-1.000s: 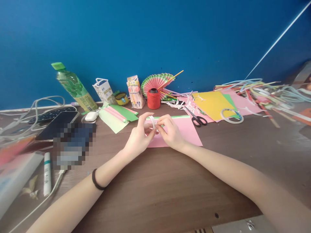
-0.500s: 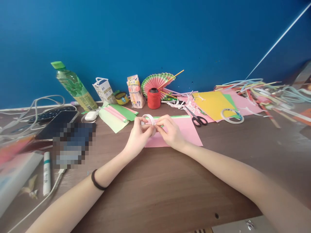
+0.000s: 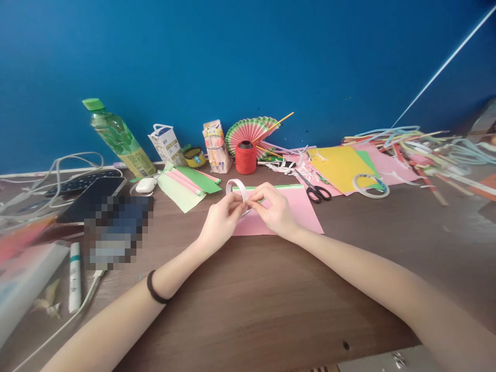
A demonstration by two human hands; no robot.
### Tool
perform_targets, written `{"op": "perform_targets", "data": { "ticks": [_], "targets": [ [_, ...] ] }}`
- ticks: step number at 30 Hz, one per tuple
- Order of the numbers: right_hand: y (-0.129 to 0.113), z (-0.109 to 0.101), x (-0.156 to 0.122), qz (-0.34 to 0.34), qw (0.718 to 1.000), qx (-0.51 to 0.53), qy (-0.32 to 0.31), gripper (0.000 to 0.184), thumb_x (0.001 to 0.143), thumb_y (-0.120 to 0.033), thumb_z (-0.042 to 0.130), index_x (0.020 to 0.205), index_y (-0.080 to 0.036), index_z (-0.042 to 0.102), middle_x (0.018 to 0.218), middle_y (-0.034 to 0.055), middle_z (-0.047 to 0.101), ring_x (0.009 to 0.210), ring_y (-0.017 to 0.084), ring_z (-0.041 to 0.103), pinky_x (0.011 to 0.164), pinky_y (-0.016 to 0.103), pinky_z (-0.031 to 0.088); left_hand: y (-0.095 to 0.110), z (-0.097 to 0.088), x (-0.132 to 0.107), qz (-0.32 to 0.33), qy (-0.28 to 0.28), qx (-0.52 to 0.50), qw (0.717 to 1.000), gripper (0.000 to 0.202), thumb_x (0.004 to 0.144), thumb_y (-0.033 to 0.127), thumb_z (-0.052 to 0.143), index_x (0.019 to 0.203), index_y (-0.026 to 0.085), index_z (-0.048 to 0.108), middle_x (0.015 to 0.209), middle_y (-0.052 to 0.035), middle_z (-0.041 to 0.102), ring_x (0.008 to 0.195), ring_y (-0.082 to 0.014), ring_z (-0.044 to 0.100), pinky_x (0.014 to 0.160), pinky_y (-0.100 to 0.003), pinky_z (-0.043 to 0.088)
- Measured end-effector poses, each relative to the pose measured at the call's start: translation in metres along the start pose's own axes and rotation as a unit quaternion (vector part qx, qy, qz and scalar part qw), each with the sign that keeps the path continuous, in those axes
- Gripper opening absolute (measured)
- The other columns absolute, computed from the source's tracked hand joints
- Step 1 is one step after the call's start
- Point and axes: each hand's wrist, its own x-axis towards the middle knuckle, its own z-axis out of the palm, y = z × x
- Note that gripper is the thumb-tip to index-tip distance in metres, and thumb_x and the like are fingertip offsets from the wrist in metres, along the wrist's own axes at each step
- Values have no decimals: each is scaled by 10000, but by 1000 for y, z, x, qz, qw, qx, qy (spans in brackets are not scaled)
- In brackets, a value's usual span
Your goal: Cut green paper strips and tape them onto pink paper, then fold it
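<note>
In the head view, the person's left hand [image 3: 220,222] keeps a narrow grip on a white tape roll [image 3: 243,188], held upright above pink paper [image 3: 300,212] on the worktop [image 3: 251,294]. The right hand [image 3: 274,211] has its fingertips drawn together at the roll's side; what they pinch is too small to tell. Scissors [image 3: 318,194] lie near the paper's far right corner.

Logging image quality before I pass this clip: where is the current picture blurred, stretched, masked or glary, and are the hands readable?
Head view, centre: left hand, right hand and white ring fairly clear; head view, edges: pale box smeared and stretched, far-right strips blurred; head view, left: mosaic masking something; head view, right: faint sheen on the table.
</note>
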Motion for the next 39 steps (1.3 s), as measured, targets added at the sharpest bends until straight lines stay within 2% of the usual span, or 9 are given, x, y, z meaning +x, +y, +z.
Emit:
{"op": "perform_targets", "data": {
  "ticks": [8, 17, 27, 32, 35, 39],
  "targets": [
    [-1, 0, -1, -8, 999, 19, -30, 106, 799, -148, 556, 714, -203, 526, 718, -6, 531, 701, 122, 519, 655, 284, 450, 1, -2, 3, -33, -1, -43, 999, 213, 797, 370, 477, 707, 179, 507, 597, 42, 541, 519, -82, 444, 547, -213, 346],
    [-2, 2, -2, 33, 999, 19, -32, 40, 798, -202, 569, 764, -201, 548, 755, 2, 546, 708, 123, 522, 652, 279, 460, 3, -2, 3, -25, 16, -31, 999, 230, 798, 363, 473, 668, 173, 487, 577, 38, 518, 515, -83, 427, 528, -213, 330],
    [-3, 1, -1, -27, 999, 9, -44, 97, 833, -138, 496, 764, -203, 516, 747, 5, 528, 724, 132, 511, 655, 286, 445, -1, -2, 5, -34, 5, -86, 996, 228, 792, 372, 506, 693, 167, 510, 566, 35, 522, 521, -84, 457, 534, -211, 361],
    [-2, 2, -3, -73, 996, -21, -47, 92, 832, -132, 502, 776, -205, 516, 775, 22, 561, 766, 155, 506, 705, 323, 432, -4, -4, 10, -53, 23, -156, 986, 236, 767, 387, 535, 684, 170, 492, 559, 41, 483, 528, -89, 469, 542, -222, 389],
    [-1, 2, -3, -66, 997, -24, -41, 82, 835, -141, 501, 791, -208, 515, 779, 24, 564, 767, 159, 510, 706, 331, 431, -1, -6, 12, -64, 8, -186, 980, 227, 754, 378, 541, 696, 164, 494, 576, 37, 480, 548, -96, 485, 570, -238, 410],
    [0, 3, -2, -51, 998, -21, -27, 68, 835, -153, 505, 805, -214, 513, 784, 21, 559, 778, 161, 510, 701, 329, 433, 4, -8, 11, -68, -30, -160, 984, 126, 718, 253, 547, 792, 155, 521, 607, 31, 534, 564, -92, 489, 559, -221, 376]
  ]
}}
